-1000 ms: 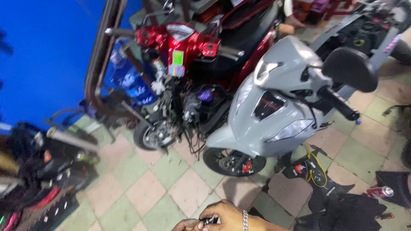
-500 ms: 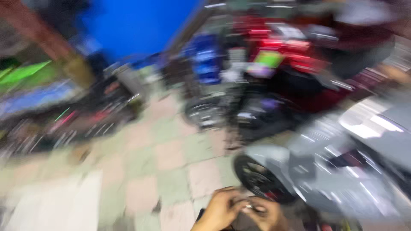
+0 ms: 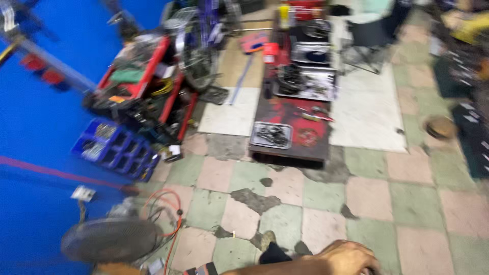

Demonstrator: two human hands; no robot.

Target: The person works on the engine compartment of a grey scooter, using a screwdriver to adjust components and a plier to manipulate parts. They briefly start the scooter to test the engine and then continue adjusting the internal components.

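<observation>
one hand [image 3: 346, 257] (which one, and its grip, i cannot tell) low above the checkered floor [image 3: 326, 196].

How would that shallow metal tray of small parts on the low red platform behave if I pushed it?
The metal tray sits flat, so it would probably slide rather than tip. Its dark heap of small parts looks loose and may rattle or shift. It lies near the low red platform's front edge, so a hard push might send it off.

You faced a blue wall [image 3: 35, 127], a blue compartment bin [image 3: 116, 149], a red tool cart [image 3: 147, 86], an orange cable [image 3: 173, 224], and a floor [image 3: 356, 198] checkered in pale green and pink tiles
</observation>
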